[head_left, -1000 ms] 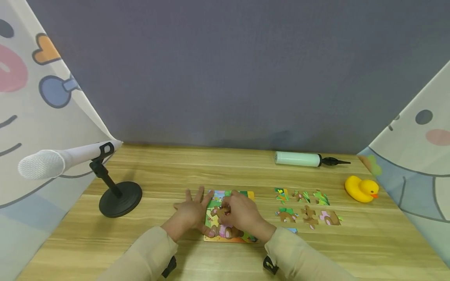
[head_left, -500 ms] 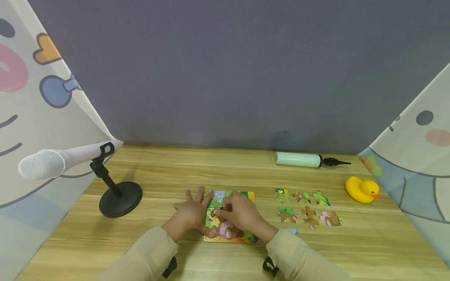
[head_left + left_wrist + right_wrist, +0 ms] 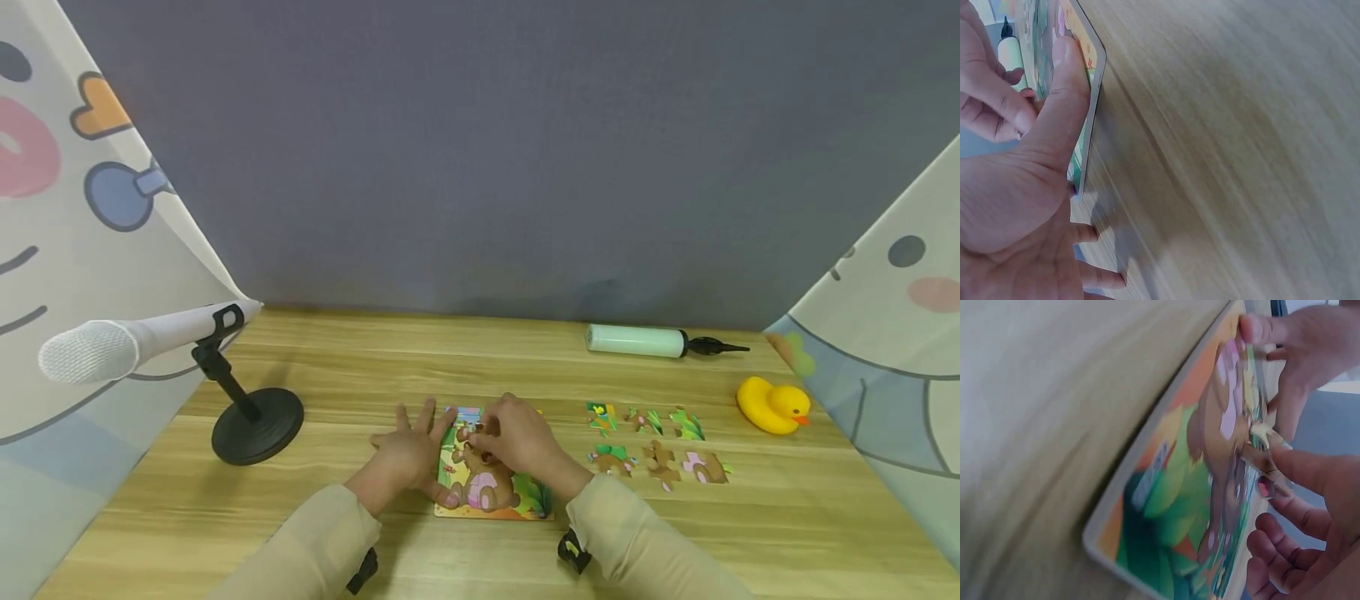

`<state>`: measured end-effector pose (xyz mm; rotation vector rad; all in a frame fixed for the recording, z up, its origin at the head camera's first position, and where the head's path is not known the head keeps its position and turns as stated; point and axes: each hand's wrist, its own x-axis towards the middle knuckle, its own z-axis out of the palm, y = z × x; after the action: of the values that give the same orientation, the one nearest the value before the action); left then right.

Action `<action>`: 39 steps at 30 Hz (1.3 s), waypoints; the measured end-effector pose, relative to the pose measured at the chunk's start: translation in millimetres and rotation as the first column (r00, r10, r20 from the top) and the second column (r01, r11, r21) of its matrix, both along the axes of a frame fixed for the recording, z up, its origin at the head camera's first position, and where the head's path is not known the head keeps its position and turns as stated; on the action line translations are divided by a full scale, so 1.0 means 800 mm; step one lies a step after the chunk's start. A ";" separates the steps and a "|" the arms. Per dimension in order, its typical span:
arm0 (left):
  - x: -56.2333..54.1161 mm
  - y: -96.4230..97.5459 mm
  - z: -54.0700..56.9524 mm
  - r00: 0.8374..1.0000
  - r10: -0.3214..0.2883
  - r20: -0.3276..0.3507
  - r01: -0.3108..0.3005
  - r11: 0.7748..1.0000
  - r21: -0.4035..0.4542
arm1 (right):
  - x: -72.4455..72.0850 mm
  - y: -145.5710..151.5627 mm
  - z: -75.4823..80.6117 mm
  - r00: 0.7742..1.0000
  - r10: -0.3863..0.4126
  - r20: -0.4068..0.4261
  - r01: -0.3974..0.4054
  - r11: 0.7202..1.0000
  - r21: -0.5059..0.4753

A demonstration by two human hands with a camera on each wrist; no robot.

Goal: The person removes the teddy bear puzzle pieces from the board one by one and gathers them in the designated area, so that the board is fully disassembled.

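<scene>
A jigsaw puzzle board (image 3: 531,498) with a bear picture lies flat on the table. My left hand (image 3: 408,454) is spread along its left side, with the thumb on the board near the front left corner and fingers reaching onto the table. Over the upper part of the board, my right hand (image 3: 519,433) pinches a brown puzzle piece (image 3: 1265,464) between thumb and fingers. In the right wrist view the piece is tilted, just above the bear picture; whether it touches the board I cannot tell. My right hand hides the board's upper right part.
Several loose puzzle pieces (image 3: 662,462) lie in rows right of the board. Behind them is a white hand pump (image 3: 635,340), and farther right a yellow rubber duck (image 3: 774,406). A white microphone (image 3: 150,337) on a black stand (image 3: 257,425) stands at the left.
My right hand has shifted slightly away from me with the puzzle piece, uncovering more of the bear. My right forearm now covers a blue loose piece. My left hand has stayed put.
</scene>
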<state>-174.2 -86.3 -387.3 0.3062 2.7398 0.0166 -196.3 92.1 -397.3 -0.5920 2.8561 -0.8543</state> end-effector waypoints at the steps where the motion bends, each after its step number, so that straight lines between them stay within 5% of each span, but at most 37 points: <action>1: 0.000 0.000 -0.001 1.000 0.000 -0.001 0.000 1.000 -0.003 | -0.001 0.001 0.000 1.000 0.004 0.000 -0.004 1.000 0.019; 10: 0.001 -0.001 -0.003 1.000 0.000 -0.012 0.000 1.000 0.021 | -0.002 0.008 -0.005 0.990 0.111 -0.084 -0.099 0.986 0.134; 39: -0.001 0.000 -0.001 1.000 -0.001 0.002 0.001 1.000 -0.005 | -0.008 0.040 -0.011 0.974 0.183 -0.132 -0.164 0.976 0.140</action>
<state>-174.7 -86.2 -388.2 0.3059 2.7379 0.0104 -202.4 123.7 -406.0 -0.9055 2.9010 -0.6187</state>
